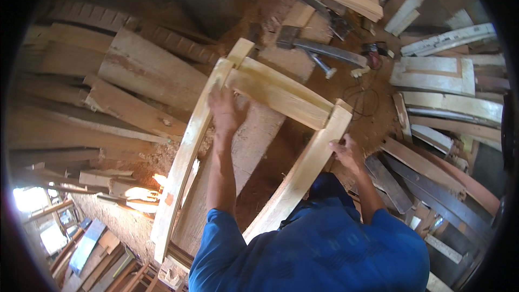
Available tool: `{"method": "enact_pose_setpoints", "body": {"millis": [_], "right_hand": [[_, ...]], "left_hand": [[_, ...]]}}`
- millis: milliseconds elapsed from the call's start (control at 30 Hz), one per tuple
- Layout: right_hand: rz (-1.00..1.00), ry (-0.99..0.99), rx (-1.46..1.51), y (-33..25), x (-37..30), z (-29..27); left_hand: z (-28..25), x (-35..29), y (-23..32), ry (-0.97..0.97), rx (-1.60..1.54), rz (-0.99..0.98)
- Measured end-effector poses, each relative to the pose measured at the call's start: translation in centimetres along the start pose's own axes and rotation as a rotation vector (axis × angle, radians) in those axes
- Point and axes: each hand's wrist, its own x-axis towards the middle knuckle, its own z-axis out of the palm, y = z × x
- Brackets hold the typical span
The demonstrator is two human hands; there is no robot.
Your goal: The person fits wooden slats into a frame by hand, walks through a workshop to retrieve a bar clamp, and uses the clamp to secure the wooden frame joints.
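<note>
A pale wooden frame, made of two long curved side pieces joined by crosspieces at the far end, stands tilted in front of me. My left hand lies flat with fingers spread against the inner side of the left side piece, just below the crosspieces. My right hand grips the outer edge of the right side piece a little below its top joint. My blue sleeves and torso fill the lower middle of the view.
Rough planks are stacked to the left. Curved and painted wood offcuts pile up on the right. A hammer-like tool, a power tool with a cord and sawdust lie on the floor beyond the frame.
</note>
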Motion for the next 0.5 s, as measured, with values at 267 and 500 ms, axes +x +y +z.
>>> {"method": "enact_pose_setpoints", "body": {"millis": [267,500], "right_hand": [[0.075,-0.020,0.038,-2.7,0.5,-0.2],[-0.476,0.242,-0.518,-11.9,1.3,1.6]], "left_hand": [[-0.3,-4.8,-10.9,-0.156,0.035,-0.463],[0.2,-5.2,-11.1,-0.100,0.065,-0.503]]}}
